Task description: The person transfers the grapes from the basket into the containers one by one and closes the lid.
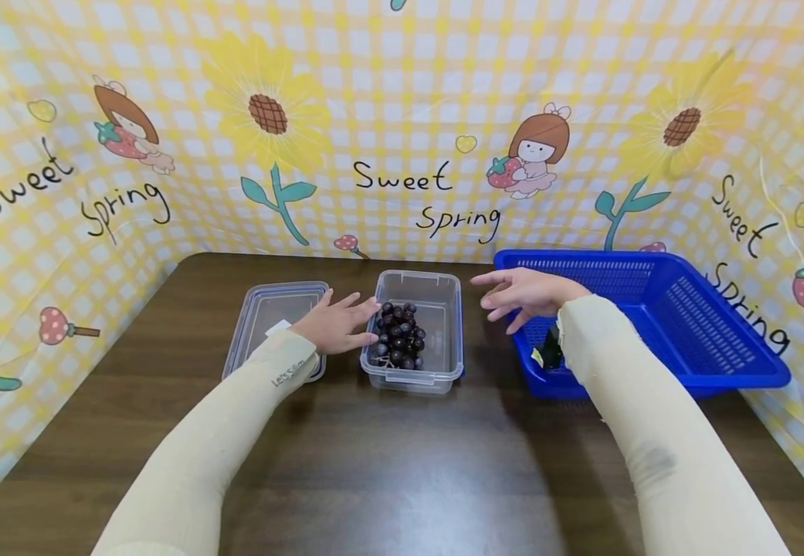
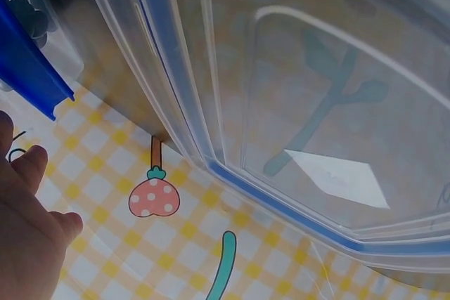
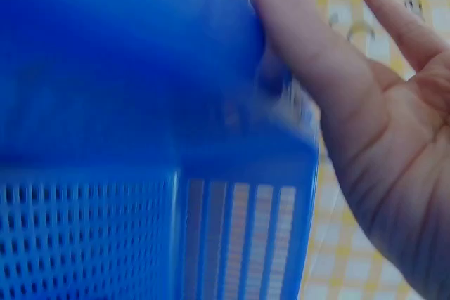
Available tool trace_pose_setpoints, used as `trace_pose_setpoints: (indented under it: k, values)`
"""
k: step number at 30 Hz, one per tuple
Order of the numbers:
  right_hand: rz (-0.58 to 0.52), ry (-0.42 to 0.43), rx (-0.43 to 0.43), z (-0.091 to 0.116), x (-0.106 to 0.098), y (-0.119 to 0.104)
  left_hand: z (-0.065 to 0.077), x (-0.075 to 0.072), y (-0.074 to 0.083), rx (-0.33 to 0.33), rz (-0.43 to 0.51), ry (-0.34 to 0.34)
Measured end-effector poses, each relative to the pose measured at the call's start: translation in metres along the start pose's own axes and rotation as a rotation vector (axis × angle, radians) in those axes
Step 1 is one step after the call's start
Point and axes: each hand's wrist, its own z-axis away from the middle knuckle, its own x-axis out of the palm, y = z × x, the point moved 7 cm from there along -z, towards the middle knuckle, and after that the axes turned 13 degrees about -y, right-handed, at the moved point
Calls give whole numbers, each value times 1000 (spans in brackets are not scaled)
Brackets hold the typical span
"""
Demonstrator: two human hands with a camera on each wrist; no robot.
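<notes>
A clear plastic container (image 1: 443,309) stands on the table, a bunch of dark grapes (image 1: 400,336) lying inside it. My left hand (image 1: 335,320) has its fingers spread, fingertips right at the container's left rim. Under and beside that hand lies the clear lid (image 1: 252,309) with blue edging; the left wrist view shows this lid (image 2: 309,89) close up, with a white label (image 2: 344,177). My right hand (image 1: 530,293), fingers loosely extended and holding nothing, hovers between the container and the blue basket (image 1: 714,332), overlapping the basket's left rim.
A dark object with a yellow patch (image 1: 551,351) lies in the basket's left end, partly hidden by the right sleeve (image 1: 596,332). A yellow checked cloth (image 1: 402,108) rises behind and beside the brown wooden table (image 1: 388,471).
</notes>
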Motion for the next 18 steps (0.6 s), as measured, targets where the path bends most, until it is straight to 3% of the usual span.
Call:
trace_pose_setpoints:
  k: [7,12,18]
  values:
    - [-56,4,-53,27,-17,14,1,1,0,7,-6,13]
    - [-60,28,-7,51,-28,31,0,1,0,12,-3,22]
    - [-65,83,46,94,-48,58,0,1,-1,10,-2,20]
